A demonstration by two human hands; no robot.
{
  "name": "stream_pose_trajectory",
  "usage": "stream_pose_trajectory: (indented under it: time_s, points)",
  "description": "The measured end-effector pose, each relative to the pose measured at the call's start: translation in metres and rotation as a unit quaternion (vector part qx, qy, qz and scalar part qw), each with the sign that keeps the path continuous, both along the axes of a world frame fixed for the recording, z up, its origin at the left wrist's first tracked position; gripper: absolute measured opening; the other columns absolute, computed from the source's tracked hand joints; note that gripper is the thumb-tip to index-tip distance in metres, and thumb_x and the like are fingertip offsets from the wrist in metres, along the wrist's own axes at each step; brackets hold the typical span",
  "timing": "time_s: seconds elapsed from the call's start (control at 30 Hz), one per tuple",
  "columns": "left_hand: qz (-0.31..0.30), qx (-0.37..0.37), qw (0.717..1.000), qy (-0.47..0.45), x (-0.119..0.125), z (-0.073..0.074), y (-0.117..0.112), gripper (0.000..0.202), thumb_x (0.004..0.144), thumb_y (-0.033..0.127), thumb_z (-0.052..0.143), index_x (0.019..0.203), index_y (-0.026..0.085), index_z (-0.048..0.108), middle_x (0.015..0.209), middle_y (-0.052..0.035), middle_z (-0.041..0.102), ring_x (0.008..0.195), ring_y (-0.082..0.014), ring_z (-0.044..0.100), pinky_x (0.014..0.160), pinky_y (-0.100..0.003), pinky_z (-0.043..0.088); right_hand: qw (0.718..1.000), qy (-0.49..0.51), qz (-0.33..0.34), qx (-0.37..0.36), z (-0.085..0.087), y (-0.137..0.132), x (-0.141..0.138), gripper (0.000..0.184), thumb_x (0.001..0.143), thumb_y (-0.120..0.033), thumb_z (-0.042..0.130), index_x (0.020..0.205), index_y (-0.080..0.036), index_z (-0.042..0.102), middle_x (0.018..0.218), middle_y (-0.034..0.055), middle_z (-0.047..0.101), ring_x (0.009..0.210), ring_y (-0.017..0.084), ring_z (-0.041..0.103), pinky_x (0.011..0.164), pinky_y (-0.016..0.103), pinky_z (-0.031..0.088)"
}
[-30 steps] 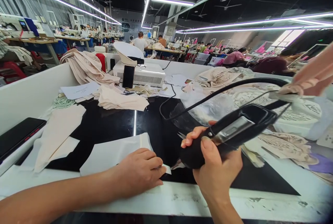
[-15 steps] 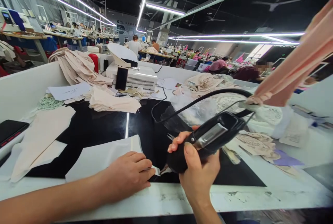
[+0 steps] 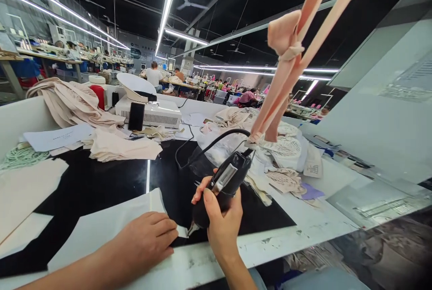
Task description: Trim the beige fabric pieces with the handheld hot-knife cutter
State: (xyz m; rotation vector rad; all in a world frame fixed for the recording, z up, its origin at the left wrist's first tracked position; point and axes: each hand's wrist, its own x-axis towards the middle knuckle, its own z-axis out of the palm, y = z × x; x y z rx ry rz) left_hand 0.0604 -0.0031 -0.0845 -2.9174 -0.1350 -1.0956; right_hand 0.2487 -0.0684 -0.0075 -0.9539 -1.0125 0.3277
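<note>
My right hand [image 3: 221,218] is closed round a black corded hand tool [image 3: 219,186], its tip down at the table near the corner of a white sheet [image 3: 111,225]. My left hand [image 3: 145,241] lies on that sheet, fingers curled and pressing its right edge close to the tool's tip. The tool's black cable [image 3: 216,139] loops up to a pink fabric strap [image 3: 286,78] that hangs from above. The sheet rests on a black work surface [image 3: 101,182].
Beige fabric pieces [image 3: 118,144] and a larger heap [image 3: 70,101] lie at the back left, beside a white machine [image 3: 148,110]. Lace pieces and plastic bags [image 3: 286,150] pile at the right. A white partition [image 3: 381,119] stands at the far right. Other workers sit far behind.
The view has swung right and up, so the table and both hands now sit further left and lower in frame. The hanging pink strap has come into full view. Both hands keep their hold.
</note>
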Motion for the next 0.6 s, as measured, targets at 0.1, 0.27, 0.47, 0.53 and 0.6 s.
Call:
stream_pose_trajectory:
  time_s: [0.1,0.27,0.47,0.53,0.6]
  points:
    - [-0.001,0.009,1.0,-0.007,0.0007,0.0005,0.0001,0.021,0.124,0.034,0.059,0.12,0.019,0.074,0.111,-0.0033,0.085,0.102,-0.0192,0.081,0.1,-0.029,0.065,1.0,-0.003,0.001,-0.004,-0.0008,-0.0006,-0.0001,0.019,0.099,-0.034,0.085,0.105,-0.027,0.069,0.085,-0.0033,0.076,0.061,0.014,0.071,0.061,0.026,0.065]
    - [-0.004,0.006,1.0,0.021,-0.003,0.0047,-0.0001,0.013,0.121,0.028,0.066,0.121,0.019,0.075,0.112,-0.0039,0.083,0.105,-0.0184,0.08,0.103,-0.027,0.064,1.0,-0.005,-0.003,-0.01,0.0018,-0.0019,-0.0034,0.018,0.097,-0.031,0.084,0.106,-0.027,0.069,0.085,-0.0044,0.077,0.061,0.013,0.071,0.061,0.025,0.065]
    - [-0.005,-0.006,1.0,0.022,-0.006,0.0059,0.0016,0.029,0.125,0.028,0.049,0.117,0.02,0.076,0.109,-0.0063,0.081,0.1,-0.0201,0.08,0.096,-0.028,0.067,1.0,-0.009,-0.004,-0.022,0.0044,-0.0025,-0.0064,0.019,0.097,-0.036,0.084,0.103,-0.026,0.069,0.083,-0.0031,0.077,0.06,0.014,0.07,0.059,0.026,0.064]
    - [-0.012,-0.011,0.999,0.033,-0.0062,0.0046,0.0027,0.034,0.126,0.029,0.045,0.119,0.02,0.077,0.111,-0.007,0.082,0.101,-0.0204,0.081,0.096,-0.027,0.067,1.0,-0.007,-0.003,-0.025,0.0049,-0.0029,-0.0072,0.019,0.097,-0.037,0.083,0.103,-0.026,0.069,0.083,-0.003,0.077,0.06,0.015,0.07,0.059,0.027,0.064]
    - [-0.016,-0.015,0.999,0.03,-0.006,0.0023,0.0036,0.037,0.126,0.029,0.041,0.121,0.021,0.077,0.11,-0.0074,0.082,0.101,-0.0205,0.081,0.097,-0.027,0.068,1.0,-0.005,-0.002,-0.025,0.0058,-0.003,-0.0084,0.019,0.096,-0.035,0.083,0.103,-0.026,0.068,0.082,-0.0035,0.076,0.061,0.015,0.069,0.06,0.027,0.064]
